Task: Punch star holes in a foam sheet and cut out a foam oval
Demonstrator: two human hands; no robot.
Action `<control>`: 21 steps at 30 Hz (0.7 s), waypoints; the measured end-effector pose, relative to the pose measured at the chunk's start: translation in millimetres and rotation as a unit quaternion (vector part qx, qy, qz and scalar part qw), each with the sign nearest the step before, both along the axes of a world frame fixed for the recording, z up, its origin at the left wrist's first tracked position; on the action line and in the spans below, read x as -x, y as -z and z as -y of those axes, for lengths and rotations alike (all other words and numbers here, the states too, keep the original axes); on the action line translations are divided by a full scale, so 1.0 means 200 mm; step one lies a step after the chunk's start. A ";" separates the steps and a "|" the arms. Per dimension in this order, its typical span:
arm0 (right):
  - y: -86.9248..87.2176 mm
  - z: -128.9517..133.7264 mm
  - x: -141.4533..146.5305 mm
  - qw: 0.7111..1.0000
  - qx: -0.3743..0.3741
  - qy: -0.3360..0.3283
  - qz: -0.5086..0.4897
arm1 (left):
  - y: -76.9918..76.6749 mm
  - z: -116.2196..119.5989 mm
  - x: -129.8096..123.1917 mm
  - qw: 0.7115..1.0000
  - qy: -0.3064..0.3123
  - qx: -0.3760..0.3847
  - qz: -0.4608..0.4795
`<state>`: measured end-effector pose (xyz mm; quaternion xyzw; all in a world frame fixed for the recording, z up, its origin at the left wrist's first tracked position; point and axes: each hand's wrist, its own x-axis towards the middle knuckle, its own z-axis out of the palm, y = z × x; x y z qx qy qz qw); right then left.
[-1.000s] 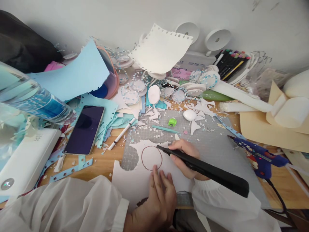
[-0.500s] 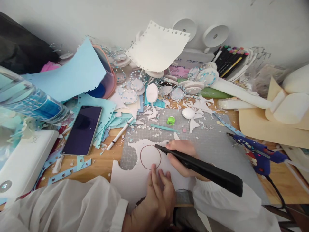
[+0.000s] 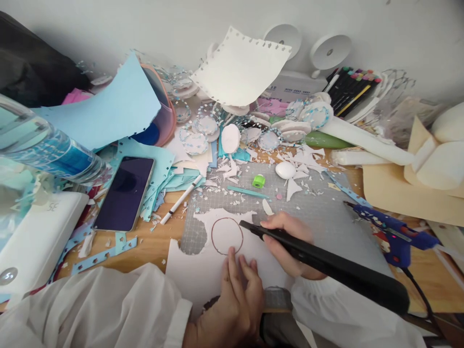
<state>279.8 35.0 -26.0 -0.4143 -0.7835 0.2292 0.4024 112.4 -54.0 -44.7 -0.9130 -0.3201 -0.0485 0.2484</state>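
My right hand (image 3: 290, 241) grips a long black handheld tool (image 3: 326, 263), thick at the back and narrowing to a tip over a white sheet (image 3: 195, 275). That tip is just right of a brown circle outline (image 3: 212, 236) on the sheet; whether it touches the paper I cannot tell. Below the circle, my left hand (image 3: 237, 299) lies on the sheet, fingers stretched out and pressing it. Ragged curved gaps mark the sheet's upper left edge. Beneath it is a grey gridded cutting mat (image 3: 319, 212).
A green pencil sharpener-like piece (image 3: 258, 181), a teal strip (image 3: 248, 192) and paper scraps lie on the mat. A blue glue gun (image 3: 395, 232) is at right. Left are a phone (image 3: 125, 193), a white pen (image 3: 181, 199) and a water bottle (image 3: 61, 150). Decorated white discs (image 3: 268, 139) crowd the back.
My right hand has moved right and slightly down with the black tool, its tip shifting from the circle's top to its right side. My left hand has stayed in place.
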 end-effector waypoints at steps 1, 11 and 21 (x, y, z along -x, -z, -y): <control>0.00 0.00 0.00 1.000 -0.006 -0.008 0.002 | 0.00 0.00 0.00 1.000 0.000 0.001 -0.001; 0.03 -0.01 0.03 0.995 -0.086 -0.039 0.011 | 0.00 -0.01 0.01 1.000 0.010 -0.008 -0.012; 0.01 0.02 0.04 1.000 -0.022 -0.001 0.000 | 0.00 -0.01 0.01 0.999 0.016 -0.021 -0.031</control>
